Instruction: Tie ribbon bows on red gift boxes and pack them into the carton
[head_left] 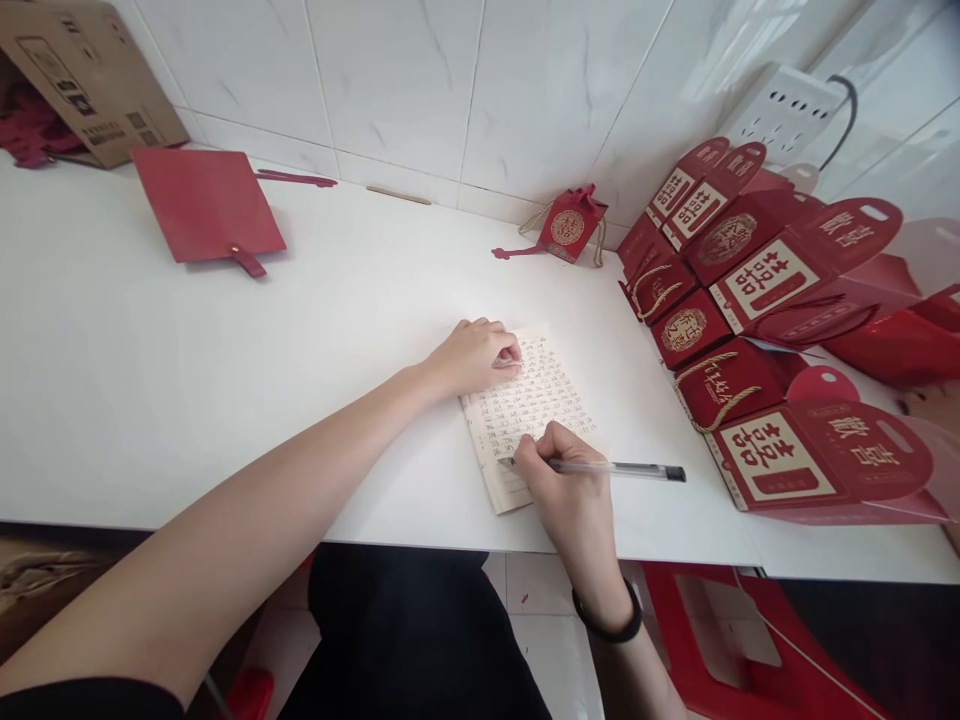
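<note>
A sheet of lined paper, covered in rows of small handwriting, lies on the white table. My right hand grips a clear pen with a black end, its tip down near the lower written rows. At the paper's upper left rests my left hand, fingers curled in. Something small and pale shows between its thumb and fingers, too little visible to name. Part of the sheet is hidden under both hands.
Red gift boxes fill the table's right side, below a white power strip. A small red pouch stands by the tiled wall. At the left are a red folder and a cardboard box.
</note>
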